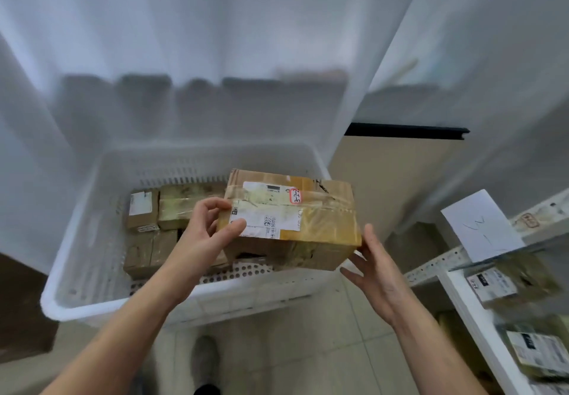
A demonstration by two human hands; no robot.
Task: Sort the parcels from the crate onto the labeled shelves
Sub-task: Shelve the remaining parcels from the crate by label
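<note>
Parcel (292, 219), a brown cardboard box wrapped in clear tape, is held up over the near right corner of the white plastic crate (92, 210); its long axis runs left to right across the view, the right end dipping slightly lower and toward the camera; its top face carries a white shipping label (268, 210) with a small code block and a red-edged sticker (295, 196) with handwritten digits near the far edge; the left hand (209, 228) pinches the box's left end, thumb laid flat on the label and fingers curled around the edge; the right hand (374, 267) is spread, fingers apart, its fingertips touching the box's lower right corner; whether it bears any weight I cannot tell; the crate has perforated walls and floor, and inside it, toward the left and far side, lie several smaller cardboard boxes (154, 219) packed close together, one of them with a white label on top; to the right stands a white metal shelf (455, 290) holding taped parcels (508, 280) on at least two levels; a white paper sign (480, 225) with faint handwriting is fixed to its upper rail; pale floor tiles (308, 348) show below the crate
</note>
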